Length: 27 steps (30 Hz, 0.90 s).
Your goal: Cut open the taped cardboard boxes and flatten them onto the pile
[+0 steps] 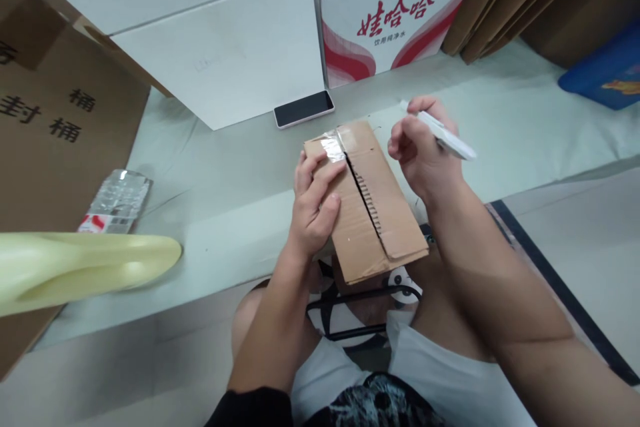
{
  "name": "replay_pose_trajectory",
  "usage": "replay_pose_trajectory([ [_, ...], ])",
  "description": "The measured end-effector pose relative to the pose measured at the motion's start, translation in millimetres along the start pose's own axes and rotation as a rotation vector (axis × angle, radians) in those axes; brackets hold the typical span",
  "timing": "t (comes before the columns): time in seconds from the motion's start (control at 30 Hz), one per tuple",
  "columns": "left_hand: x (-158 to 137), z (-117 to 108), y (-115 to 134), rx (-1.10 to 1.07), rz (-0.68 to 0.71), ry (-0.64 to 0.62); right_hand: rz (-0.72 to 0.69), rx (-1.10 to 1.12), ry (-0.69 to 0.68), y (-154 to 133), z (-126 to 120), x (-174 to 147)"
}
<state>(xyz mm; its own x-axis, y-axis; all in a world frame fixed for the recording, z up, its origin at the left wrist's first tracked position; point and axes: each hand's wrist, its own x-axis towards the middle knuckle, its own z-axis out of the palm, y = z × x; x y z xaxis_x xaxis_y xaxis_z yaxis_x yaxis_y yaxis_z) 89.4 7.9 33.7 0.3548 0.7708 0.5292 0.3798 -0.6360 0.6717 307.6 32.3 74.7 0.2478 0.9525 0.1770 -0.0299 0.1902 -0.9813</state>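
Observation:
A small brown cardboard box (400,214) lies on the table, its near end jutting past the front edge over my lap. Clear tape covers the far end of its top seam, and the seam gapes as a dark slit along the rest. My left hand (315,204) grips the box's left side, fingers bent over the top. Raised just right of the box, my right hand (427,147) is closed round a slim white utility knife (453,140). The knife's narrow tip points up and away, apart from the box.
Behind the box lies a phone (304,109) against a large white carton (225,54). A red-and-white water carton (395,20) stands beside it. A pale yellow curved object (90,267) and a clear plastic packet (117,197) are at left. A blue container (610,74) sits far right.

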Motion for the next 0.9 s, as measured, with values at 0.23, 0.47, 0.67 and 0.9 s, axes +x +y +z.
replay_pose_trajectory([
  [0.23, 1, 7, 10, -0.023, 0.039, -0.036, -0.17, -0.373, -0.156, -47, 9, -28],
  [0.47, 1, 9, 7, -0.032, 0.033, -0.03, -0.213, -0.749, -0.183, -40, 13, -36],
  [0.67, 1, 8, 7, -0.034, 0.026, -0.039, -0.239, -0.807, -0.188, -39, 15, -38],
  [0.9, 0, 13, 5, -0.053, 0.048, 0.005, -0.223, -0.858, -0.191, -42, 17, -39],
])
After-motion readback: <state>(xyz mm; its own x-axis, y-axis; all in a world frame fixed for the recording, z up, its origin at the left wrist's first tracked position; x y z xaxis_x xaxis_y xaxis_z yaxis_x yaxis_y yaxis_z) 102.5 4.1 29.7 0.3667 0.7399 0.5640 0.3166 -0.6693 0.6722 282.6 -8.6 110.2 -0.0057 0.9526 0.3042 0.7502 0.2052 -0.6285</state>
